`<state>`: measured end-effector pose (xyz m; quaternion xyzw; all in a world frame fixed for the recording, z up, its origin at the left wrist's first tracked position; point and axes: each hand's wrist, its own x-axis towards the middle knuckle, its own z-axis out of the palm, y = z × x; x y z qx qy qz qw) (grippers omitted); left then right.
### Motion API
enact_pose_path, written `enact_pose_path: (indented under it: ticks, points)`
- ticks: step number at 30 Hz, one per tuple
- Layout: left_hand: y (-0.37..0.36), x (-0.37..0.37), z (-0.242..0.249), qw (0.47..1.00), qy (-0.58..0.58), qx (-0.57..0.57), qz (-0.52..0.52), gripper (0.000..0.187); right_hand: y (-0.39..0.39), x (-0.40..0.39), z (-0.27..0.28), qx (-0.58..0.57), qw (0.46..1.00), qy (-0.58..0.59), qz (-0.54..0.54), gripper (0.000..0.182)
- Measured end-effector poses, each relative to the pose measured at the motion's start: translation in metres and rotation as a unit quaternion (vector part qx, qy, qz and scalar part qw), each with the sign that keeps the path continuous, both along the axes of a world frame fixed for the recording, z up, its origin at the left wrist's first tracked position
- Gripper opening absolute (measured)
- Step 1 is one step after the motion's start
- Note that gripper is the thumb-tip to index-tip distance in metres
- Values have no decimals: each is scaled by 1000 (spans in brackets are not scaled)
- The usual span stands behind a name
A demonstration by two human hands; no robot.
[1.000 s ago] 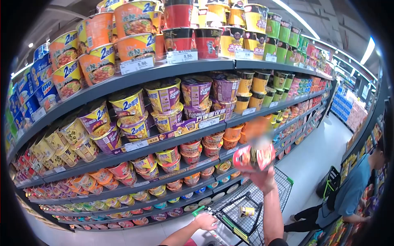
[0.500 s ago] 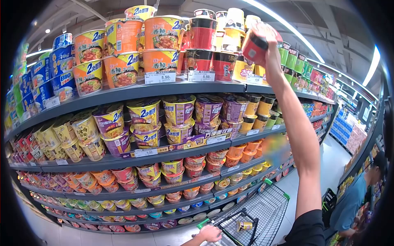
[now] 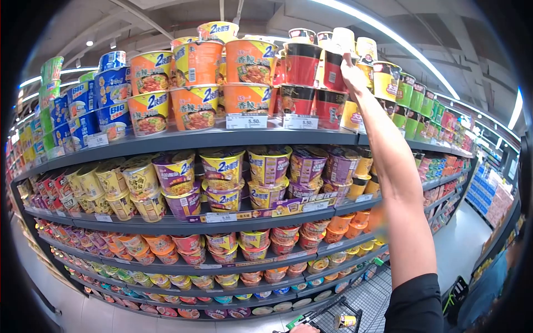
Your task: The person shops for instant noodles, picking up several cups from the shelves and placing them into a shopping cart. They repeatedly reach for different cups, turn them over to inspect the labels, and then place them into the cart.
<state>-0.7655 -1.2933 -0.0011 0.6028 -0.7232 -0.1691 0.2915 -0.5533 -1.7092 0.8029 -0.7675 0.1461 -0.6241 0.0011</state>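
Note:
At the top shelf, my right hand (image 3: 351, 75) is closed around the side of a red-and-black instant noodle cup (image 3: 334, 71). That cup is upright on top of another red cup (image 3: 330, 106). Beside it on the left stands a matching red noodle cup (image 3: 302, 62), and to the right is a yellow cup (image 3: 386, 80). My left hand (image 3: 304, 328) is at the bottom edge, by the shopping cart's handle; most of its fingers are cut off. Inside the cart (image 3: 373, 297) lies one yellow noodle cup (image 3: 345, 321).
Stacked noodle cups fill several shelf levels. Price tags line the dark shelf edge (image 3: 189, 136). Orange cups (image 3: 250, 62) and blue cups (image 3: 114, 89) stand left along the top. A person in blue (image 3: 491, 288) is at the lower right, and the aisle floor (image 3: 469, 227) runs behind.
The red noodle cup, held tilted in the air before, now stands upright in the top row with my right hand still on it. The view has shifted, moving the shelves right and down.

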Motion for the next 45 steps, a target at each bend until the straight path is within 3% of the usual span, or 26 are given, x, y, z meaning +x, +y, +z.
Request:
enact_pose_path:
  ticks: [1, 4, 8, 10, 12, 14, 17, 21, 24, 25, 29, 31, 32, 34, 36, 37, 38, 41, 42, 44, 45]
  points:
    - [5, 0, 10, 1000, -11, 2, 29, 34, -19, 6, -1, -71, 995, -1, -69, 72]
    - [6, 5, 5, 998, -5, -50, 27, 34, -1, 5, 9, 162, 983, 49, 65, 92]
    - [4, 12, -12, 999, -8, -43, 10, 34, 32, -8, 12, 231, 954, 74, 177, 100]
    - [14, 19, 15, 1000, 0, 14, 11, 36, 35, -10, 12, 236, 951, 76, 185, 90]
    - [17, 20, 15, 1000, -9, 8, 25, 37, 41, -10, 16, 216, 961, 64, 162, 68]
    - [23, 22, 15, 999, -21, 31, 29, 37, 50, -13, 14, 236, 953, 33, 186, 58]
    - [27, 23, 2, 999, -31, 12, 34, 34, 74, -24, 0, 275, 935, -7, 222, 63]
    - [36, 31, 13, 998, -58, 30, 23, 34, 60, -28, -7, 196, 976, 26, 92, 84]
    - [40, 44, 53, 984, -103, 142, -23, 41, -61, -8, 1, 19, 993, 80, 86, 78]
    - [43, 45, 55, 983, -109, 146, -23, 40, -48, -7, -11, -52, 995, 4, 83, 76]
    - [53, 46, 61, 987, -100, 127, -15, 41, 124, -80, -64, 15, 999, -10, 28, 65]
    - [58, 47, 66, 985, -115, 129, -16, 41, 148, -107, -111, -80, 996, 10, 38, 59]
    - [59, 48, 64, 985, -114, 126, -14, 40, 148, -117, -139, -212, 977, 1, 15, 57]
    - [61, 49, 64, 988, -101, 117, -13, 40, 180, -160, -199, -367, 925, 92, 36, 39]
    - [59, 51, 70, 985, -99, 142, -15, 43, 188, -194, -286, -396, 896, 175, 101, 40]
    - [58, 52, 78, 983, -73, 166, -3, 42, 196, -214, -336, -364, 897, 214, 128, 55]
    - [56, 52, 84, 981, -49, 189, 10, 42, 205, -234, -386, -297, 915, 235, 140, 57]
    - [47, 52, 77, 982, -14, 187, 34, 42, 231, -295, -540, 11, 953, 282, 107, 50]
    - [46, 53, 80, 978, -8, 206, 26, 43, 246, -316, -586, 136, 939, 309, 68, 45]
    - [51, 50, 72, 988, -55, 140, 27, 40, 262, -369, -688, 334, 854, 396, 48, 42]
    - [53, 47, 72, 987, -69, 141, 35, 38, 261, -399, -766, 417, 819, 390, 54, 45]
